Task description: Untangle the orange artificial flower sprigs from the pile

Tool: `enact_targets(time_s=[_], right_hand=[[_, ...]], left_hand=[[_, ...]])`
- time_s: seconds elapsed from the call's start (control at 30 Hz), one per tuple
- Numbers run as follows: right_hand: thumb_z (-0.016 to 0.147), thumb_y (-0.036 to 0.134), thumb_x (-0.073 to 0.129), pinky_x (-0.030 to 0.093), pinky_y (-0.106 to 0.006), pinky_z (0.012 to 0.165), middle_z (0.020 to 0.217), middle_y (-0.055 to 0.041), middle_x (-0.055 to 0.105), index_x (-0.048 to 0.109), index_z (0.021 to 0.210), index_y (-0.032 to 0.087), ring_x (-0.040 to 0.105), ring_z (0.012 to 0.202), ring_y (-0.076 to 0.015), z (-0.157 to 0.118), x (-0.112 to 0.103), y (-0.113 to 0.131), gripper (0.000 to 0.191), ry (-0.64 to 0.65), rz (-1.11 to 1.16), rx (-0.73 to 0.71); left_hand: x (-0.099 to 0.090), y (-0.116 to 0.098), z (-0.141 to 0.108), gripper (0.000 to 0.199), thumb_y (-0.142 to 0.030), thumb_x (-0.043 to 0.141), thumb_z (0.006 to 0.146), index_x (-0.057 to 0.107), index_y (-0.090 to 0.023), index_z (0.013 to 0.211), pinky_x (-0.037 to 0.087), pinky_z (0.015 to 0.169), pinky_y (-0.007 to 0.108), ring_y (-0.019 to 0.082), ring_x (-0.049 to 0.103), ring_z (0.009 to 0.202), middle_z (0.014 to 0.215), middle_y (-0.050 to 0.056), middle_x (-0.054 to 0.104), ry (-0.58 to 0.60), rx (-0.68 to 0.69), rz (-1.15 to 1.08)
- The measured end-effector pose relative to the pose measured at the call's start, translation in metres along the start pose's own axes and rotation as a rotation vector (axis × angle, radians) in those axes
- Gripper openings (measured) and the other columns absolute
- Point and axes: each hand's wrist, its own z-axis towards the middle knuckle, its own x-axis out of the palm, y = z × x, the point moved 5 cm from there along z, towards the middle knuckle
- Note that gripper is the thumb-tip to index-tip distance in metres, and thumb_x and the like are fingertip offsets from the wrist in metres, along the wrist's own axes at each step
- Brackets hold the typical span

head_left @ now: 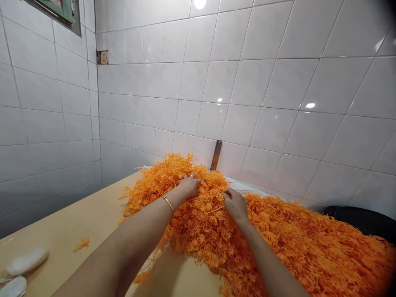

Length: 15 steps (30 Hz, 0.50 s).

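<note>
- Here's the left hand [188, 185], gold bangle [168, 205] at the wrist, fingers loosely spread, pressing into the orange sprigs [204, 231], gripping nothing clearly.
- The right hand [235, 205] curls, fingertips apparently pinching strands, parting the tangle.
- The heap spreads across a pale tabletop [77, 218].
- Behind, a metal bracket [216, 155] on the white tiled wall [185, 82]; no readable writing.

Heap of tangled orange sprigs [204, 235]

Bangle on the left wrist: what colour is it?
The bangle is gold-coloured, best seen in the head view.
</note>
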Motion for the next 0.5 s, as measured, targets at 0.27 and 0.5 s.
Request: enact_targets(time_s=[0.27,0.5], right_hand=[[0.080,0.022,0.036,0.024,-0.034,0.075,0.057,0.0005,0.052,0.051,0.065,0.019,0.046,0.064,-0.0150,-0.049,-0.025,0.022,0.022,-0.022,-0.199,-0.324],[0.080,0.023,0.036,0.025,-0.035,0.077,0.059,0.0012,0.054,0.053,0.065,0.020,0.047,0.064,-0.0145,-0.056,-0.039,-0.001,0.023,0.015,-0.195,-0.316]], left_hand=[[0.015,0.007,0.008,0.061,-0.020,0.051,0.068,0.031,-0.036,0.123,0.040,0.074,0.049,0.038,0.020,0.120,0.136,0.009,0.020,0.040,-0.112,-0.056],[0.012,0.009,0.002,0.061,-0.033,0.059,0.061,0.040,-0.030,0.118,0.038,0.081,0.040,0.034,0.030,0.117,0.131,0.011,0.030,0.025,-0.012,-0.072]])
